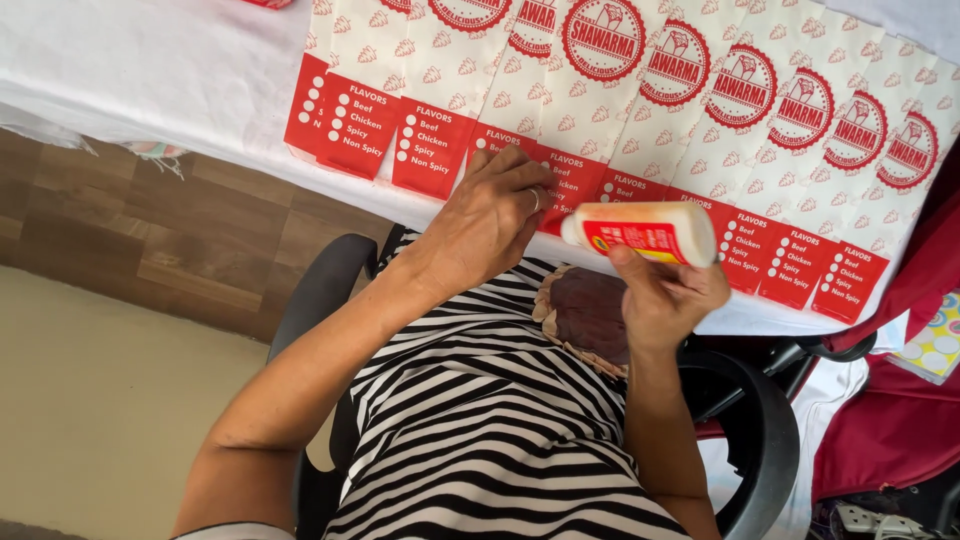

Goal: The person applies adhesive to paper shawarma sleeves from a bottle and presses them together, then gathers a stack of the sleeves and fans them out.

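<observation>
At the far left: a wooden floor (180,235) is seen beside a pale mat (90,400), both below the table edge.
Table: a white cloth (150,70) is spread over it, and the near edge runs down from left to right.
Bags: a row of red-and-white paper bags (430,90) is laid overlapping along the cloth — each bears a round red stamp above and a red panel with white dots below.
Left hand (490,215): it is laid flat on the lower edge of one bag near the middle of the row, fingers bent and pressed down on the red panel; nothing is gripped. A ring (535,198) is worn on one finger.
Bottle (645,232): a white bottle with a red label is held sideways just above the bags' lower edge, its tip turned toward the left hand.
Right hand (668,295): it is closed around the bottle from below, the thumb on the label.
Lap: a striped black-and-white garment (480,420) is worn, and a brown pad (590,315) lies on it between the arms.
Chair: black armrests (770,440) are seen at each side.
At the far right: red fabric (900,410) hangs — well apart from the hands.
</observation>
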